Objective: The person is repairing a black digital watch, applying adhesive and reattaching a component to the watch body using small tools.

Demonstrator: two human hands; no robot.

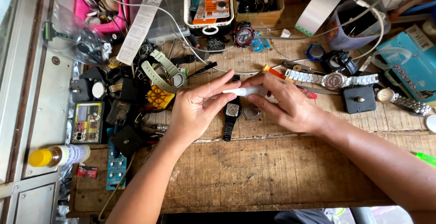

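1. Centre of frame: left hand (193, 110) and right hand (286, 103) meeting over a cluttered wooden workbench (254, 174), both pinching a small white tool (247, 90) between fingertips.
2. Left hand closed lightly on the tool's left end, thumb and forefinger narrow; right hand closed on its right end, remaining fingers spread flat toward the bench.
3. Directly beneath the tool, just below the fingertips: a black watch (232, 115) lying face down, back open, strap running toward the lower frame.
4. Just right of the watch, touching or nearly touching: a small metal back cover (250, 112), loose on the wood.
5. Right of centre: a silver watch (334, 79) on a metal bracelet; further right, a black square clock movement (359, 99).
6. Lower left: a yellow-capped bottle (56, 155) on its side; upper centre, a white basket (210, 6) of battery cards.
7. Likely risks: a slip of the tool onto the exposed works, scratching or bending small parts; the loose back cover nudged by the right palm and lost among the clutter; dust from the crowded bench settling into the open case.
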